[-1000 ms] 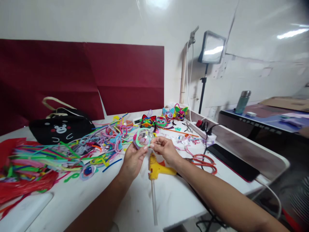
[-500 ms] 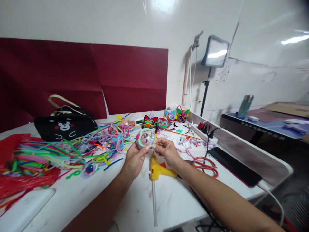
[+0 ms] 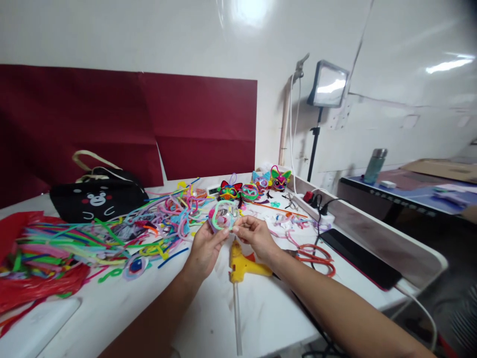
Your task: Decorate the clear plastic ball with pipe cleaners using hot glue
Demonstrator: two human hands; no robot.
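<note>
Between my hands, above the white table, is a clear plastic ball (image 3: 225, 214) edged with pale green and purple pipe cleaner. My left hand (image 3: 206, 246) grips its lower left side, thumb along the near edge. At the ball's right edge my right hand (image 3: 255, 236) pinches with thumb and forefinger; whether a small piece sits in that pinch is too small to make out. Just below lies a yellow hot glue gun (image 3: 242, 266) with a clear glue stick (image 3: 237, 318) sticking out toward me.
Loose pipe cleaners (image 3: 149, 233) and a red plastic bag (image 3: 55, 283) spread across the left. Behind stand a black bag (image 3: 99, 199) and several decorated balls (image 3: 229, 191). Orange-handled scissors (image 3: 316, 256), a phone (image 3: 359, 258) and a power strip (image 3: 316, 211) lie at right.
The whole view has shifted slightly, with things sitting a little lower and further left. Both hands keep nearly the same hold on the ball.
</note>
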